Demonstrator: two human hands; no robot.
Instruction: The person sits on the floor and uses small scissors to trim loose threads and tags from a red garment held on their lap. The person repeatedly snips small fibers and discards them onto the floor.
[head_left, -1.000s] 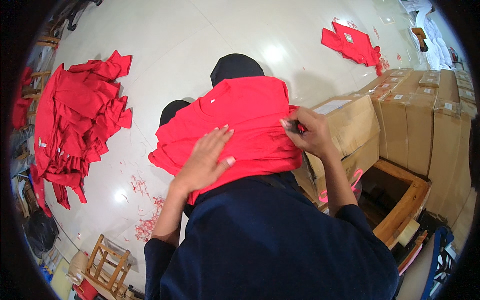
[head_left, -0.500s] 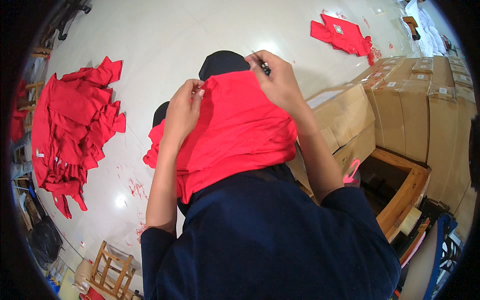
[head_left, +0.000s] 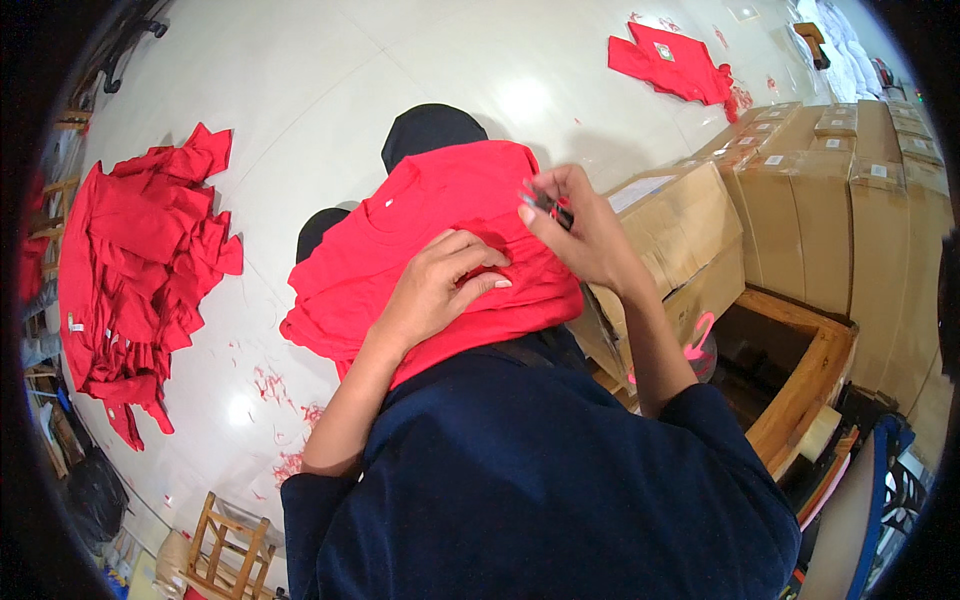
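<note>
A shirt [head_left: 455, 175] on the lap [head_left: 430, 130], a small dark tool [head_left: 557, 213] in hand

The shirt lies across the lap, collar [head_left: 384, 206] toward the far edge, cloth bunched near the right edge. The left hand [head_left: 432, 288] curls loosely over its middle; whether it pinches any cloth, I cannot tell. The right hand [head_left: 592, 240] is closed around the tool, above the shirt's right side. If the tool cuts, a careless stroke could nick the bunched folds or the left hand; cloth hanging past the lap's left edge could drag the shirt off. The right fingers cover much of the tool, its tip is blurred, and the folds hide whether a second shirt lies beneath
</note>
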